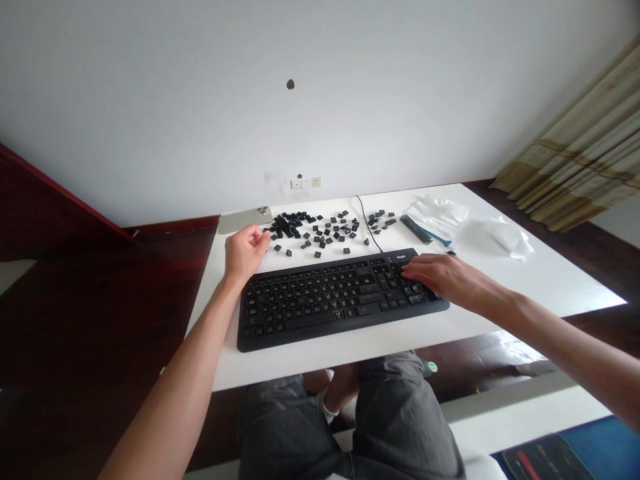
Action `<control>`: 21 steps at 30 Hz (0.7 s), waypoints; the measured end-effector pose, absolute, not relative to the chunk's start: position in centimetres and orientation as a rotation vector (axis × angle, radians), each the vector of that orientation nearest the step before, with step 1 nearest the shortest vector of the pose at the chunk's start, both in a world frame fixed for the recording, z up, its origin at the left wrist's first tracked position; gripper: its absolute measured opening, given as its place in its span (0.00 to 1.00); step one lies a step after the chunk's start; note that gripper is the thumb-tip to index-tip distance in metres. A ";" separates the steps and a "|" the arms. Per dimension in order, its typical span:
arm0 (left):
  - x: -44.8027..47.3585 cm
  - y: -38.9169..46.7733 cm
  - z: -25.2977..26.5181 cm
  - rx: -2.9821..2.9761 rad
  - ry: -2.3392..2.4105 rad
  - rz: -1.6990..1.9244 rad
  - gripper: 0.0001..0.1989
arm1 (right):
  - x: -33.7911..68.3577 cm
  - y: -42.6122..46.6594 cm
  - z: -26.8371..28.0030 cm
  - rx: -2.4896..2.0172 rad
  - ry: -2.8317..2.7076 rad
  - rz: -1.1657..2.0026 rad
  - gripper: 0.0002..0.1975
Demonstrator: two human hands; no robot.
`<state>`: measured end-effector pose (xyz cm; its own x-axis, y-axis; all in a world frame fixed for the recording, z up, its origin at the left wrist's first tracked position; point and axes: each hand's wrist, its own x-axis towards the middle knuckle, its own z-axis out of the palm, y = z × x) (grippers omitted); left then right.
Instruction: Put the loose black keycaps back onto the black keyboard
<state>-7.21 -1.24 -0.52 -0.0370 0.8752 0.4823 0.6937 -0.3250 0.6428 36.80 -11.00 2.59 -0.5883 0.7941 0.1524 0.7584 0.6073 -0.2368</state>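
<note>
A black keyboard [320,300] lies across the white table, many of its key positions bare of caps. My right hand [440,273] rests over the number pad, its fingers pressed together and touching the keys; what lies under the fingertips is hidden. Beyond the keyboard's left end, my left hand [246,250] is curled closed above the table. Whether anything is pinched in it cannot be seen. Loose black keycaps [336,229] are scattered behind the keyboard, with a denser heap [289,223] just right of my left hand.
A phone [245,219] lies at the back left. The keyboard cable [367,223] runs toward the wall. To the right are a dark elongated item [416,229], a blue-handled brush [441,240] and crumpled clear plastic bags [437,212]. My legs are under the table's front edge.
</note>
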 end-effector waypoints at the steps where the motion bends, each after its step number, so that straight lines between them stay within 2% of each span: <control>1: -7.2 -1.2 -0.5 2.020 1.684 1.287 0.19 | 36.8 -11.1 2.6 -1.269 -2.616 0.218 0.19; 4: -7.4 -1.0 -0.5 2.011 1.683 1.284 0.19 | 37.0 -11.4 2.3 -1.278 -2.617 0.229 0.20; 13: -7.7 -0.8 -0.6 2.039 1.684 1.258 0.19 | 36.9 -11.1 2.6 -1.334 -2.407 0.291 0.13; 17: -7.9 -0.6 -0.8 2.047 1.676 1.268 0.19 | 33.8 -9.9 4.9 -1.293 -2.352 0.232 0.13; 21: -8.1 -0.3 -1.1 2.015 1.723 1.269 0.19 | 28.4 -7.4 5.7 -1.196 -2.409 0.321 0.12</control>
